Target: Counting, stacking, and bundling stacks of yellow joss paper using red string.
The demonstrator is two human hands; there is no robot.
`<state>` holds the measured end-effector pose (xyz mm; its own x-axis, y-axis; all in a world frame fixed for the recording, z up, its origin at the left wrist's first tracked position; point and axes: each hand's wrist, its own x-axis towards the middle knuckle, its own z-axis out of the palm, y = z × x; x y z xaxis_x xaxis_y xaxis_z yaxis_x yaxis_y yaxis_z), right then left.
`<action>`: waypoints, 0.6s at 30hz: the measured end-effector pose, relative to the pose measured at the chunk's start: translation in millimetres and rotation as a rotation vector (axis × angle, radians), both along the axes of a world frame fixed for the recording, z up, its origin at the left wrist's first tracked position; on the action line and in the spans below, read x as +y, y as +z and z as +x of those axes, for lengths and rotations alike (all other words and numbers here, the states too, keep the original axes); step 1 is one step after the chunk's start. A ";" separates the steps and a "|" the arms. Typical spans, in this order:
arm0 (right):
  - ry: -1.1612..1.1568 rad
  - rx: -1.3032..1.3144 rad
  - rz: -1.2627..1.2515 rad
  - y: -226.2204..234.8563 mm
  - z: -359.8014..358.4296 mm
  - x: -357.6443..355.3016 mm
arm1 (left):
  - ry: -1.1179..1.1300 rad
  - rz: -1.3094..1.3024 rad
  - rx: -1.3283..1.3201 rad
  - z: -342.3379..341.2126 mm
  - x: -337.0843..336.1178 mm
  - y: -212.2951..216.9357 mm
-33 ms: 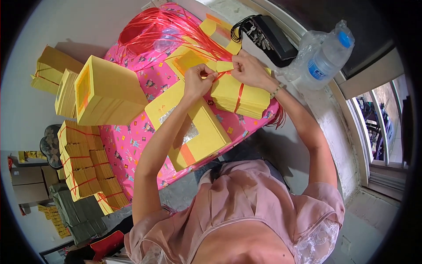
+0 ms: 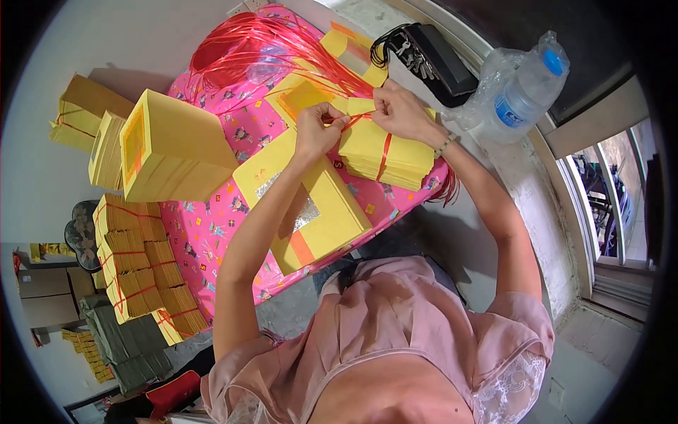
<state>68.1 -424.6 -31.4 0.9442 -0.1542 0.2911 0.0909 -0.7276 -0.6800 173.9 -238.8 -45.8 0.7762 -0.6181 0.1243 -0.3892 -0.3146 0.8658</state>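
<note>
A stack of yellow paper point(image 2: 406, 159) lies at the right end of the table, with a red plastic string point(image 2: 384, 162) round it. My left hand point(image 2: 318, 131) is closed at the stack's left side, thumb and fingertips pinching the red string. Over the top of the stack, my right hand point(image 2: 404, 113) is curled shut on the same string, which runs taut between both hands. Beneath my left forearm sits another yellow paper stack point(image 2: 339, 215), its top sheet bearing a silver patch and an orange strip.
Loose red strings point(image 2: 244, 46) pile up at the far side of the pink patterned tablecloth point(image 2: 205, 233). Tall yellow stacks point(image 2: 183, 145) and tied bundles point(image 2: 134, 254) line the left. A black case with keys point(image 2: 438, 67) and a plastic bottle point(image 2: 519, 102) stand on the right ledge.
</note>
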 end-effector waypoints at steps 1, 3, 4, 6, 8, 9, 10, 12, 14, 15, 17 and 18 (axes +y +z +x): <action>-0.006 -0.039 -0.035 2.1 -1.3 0.8 | -0.007 -0.048 0.057 1.5 0.4 -1.9; -0.013 -0.078 -0.069 7.4 -8.5 1.0 | -0.014 -0.019 0.054 4.9 1.4 -4.1; -0.017 -0.096 0.004 11.2 -17.9 -2.4 | -0.028 -0.011 0.057 6.3 1.4 -3.9; -0.026 -0.112 0.077 12.5 -41.3 -1.6 | -0.050 0.046 0.110 8.0 4.5 -0.4; -0.221 -0.318 0.016 10.3 -71.5 -2.3 | -0.077 0.089 0.164 5.1 6.4 6.1; -0.223 -0.316 0.014 6.6 -88.4 -0.6 | -0.066 0.093 0.365 1.5 11.3 10.1; -0.298 -0.283 0.038 1.1 -106.1 3.7 | -0.077 0.062 0.563 -3.0 14.8 13.6; -0.370 -0.247 0.057 -13.2 -128.6 15.2 | -0.178 0.192 0.481 -6.0 20.9 22.2; -0.245 -0.264 0.059 -27.2 -143.2 25.9 | -0.303 0.288 0.388 -9.2 21.4 26.4; -0.166 -0.169 0.043 -32.3 -147.8 28.1 | -0.377 0.322 0.348 -11.3 20.8 26.9; -0.205 -0.163 0.085 -43.0 -143.5 35.3 | -0.450 0.358 0.307 -14.9 19.4 26.2; -0.250 -0.149 0.137 -46.7 -140.6 38.6 | -0.415 0.390 0.212 -17.9 17.5 24.6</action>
<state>-72.4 -386.1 -78.1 0.8210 -0.4228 0.3836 0.0267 -0.6428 -0.7656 156.0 -221.3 -21.3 0.4435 -0.8433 -0.3037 -0.3787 -0.4834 0.7893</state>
